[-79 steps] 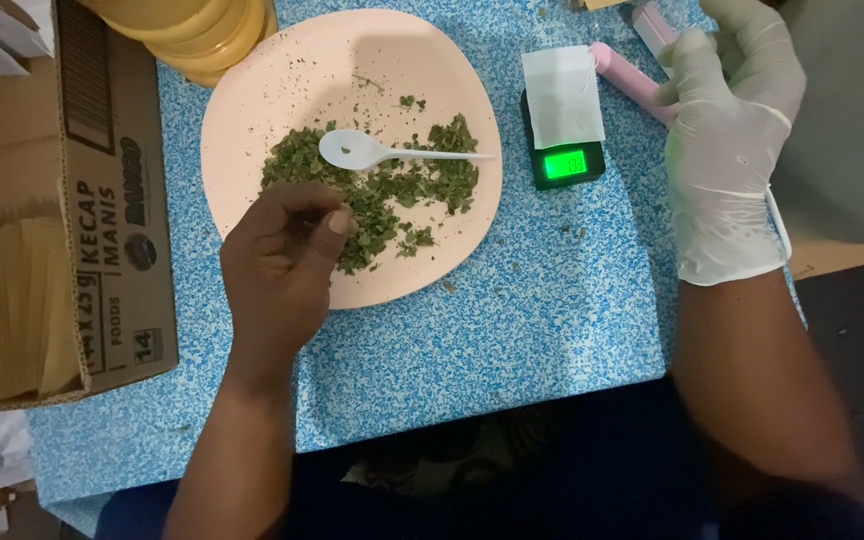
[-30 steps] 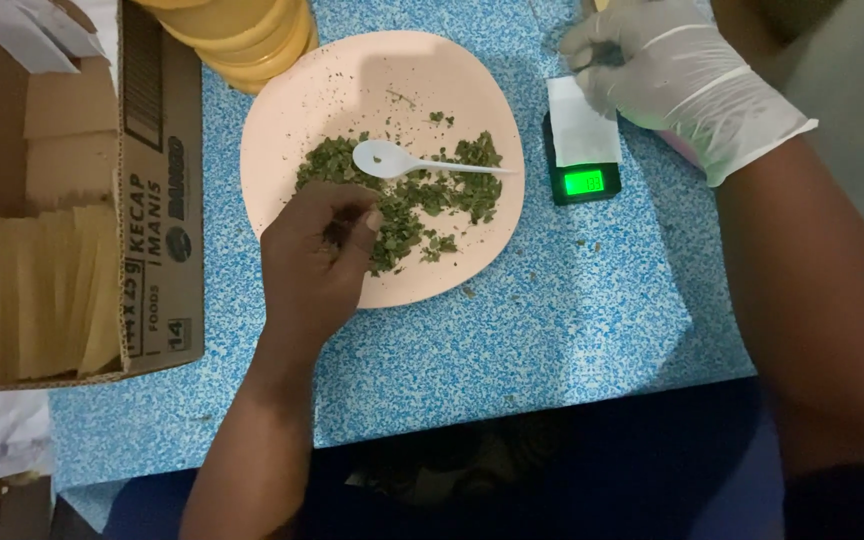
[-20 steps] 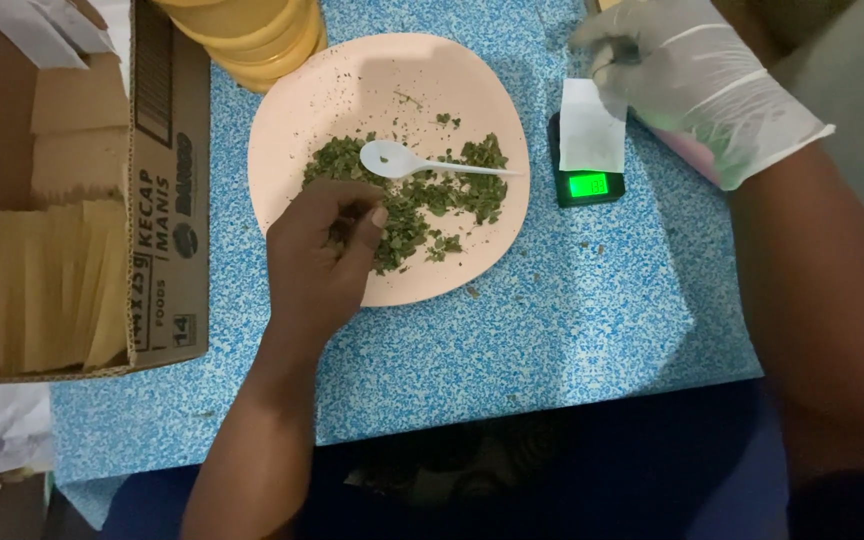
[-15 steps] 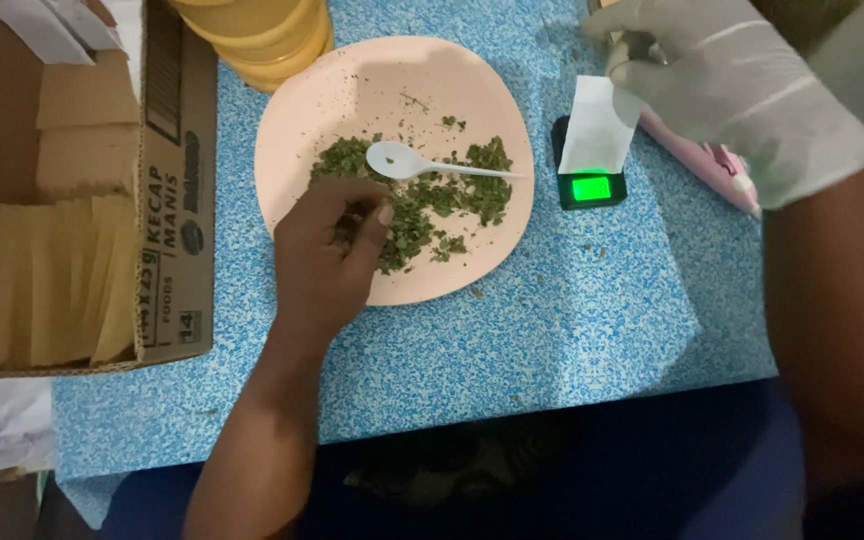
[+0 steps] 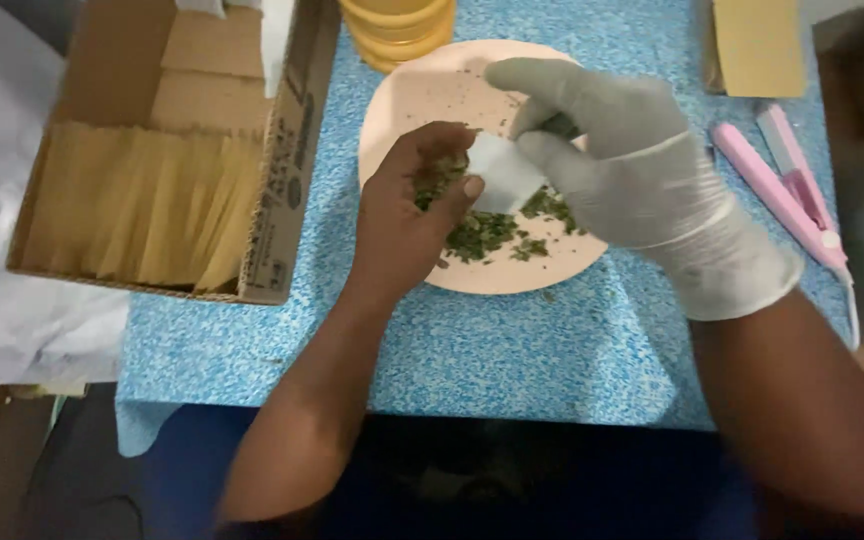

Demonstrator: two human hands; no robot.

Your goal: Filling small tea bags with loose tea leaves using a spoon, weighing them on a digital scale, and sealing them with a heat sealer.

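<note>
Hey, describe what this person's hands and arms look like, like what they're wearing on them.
The right hand wears a thin, pale whitish disposable glove that ends in a loose, rumpled cuff just past the wrist. The left hand is bare, with no glove. Both forearms are uncovered: no sleeves reach into view. No watch, ring or bracelet shows on either one.

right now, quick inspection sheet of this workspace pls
surface: blue speckled table
job's things: pink plate of green leaf bits; small white sachet above it
clutter: cardboard box of tan envelopes, yellow stack, pink sealer
grippers: bare left hand pinches leaf at the sachet; gloved right hand holds the sachet
cables: nothing seen
surroundings: white plastic at left
</note>
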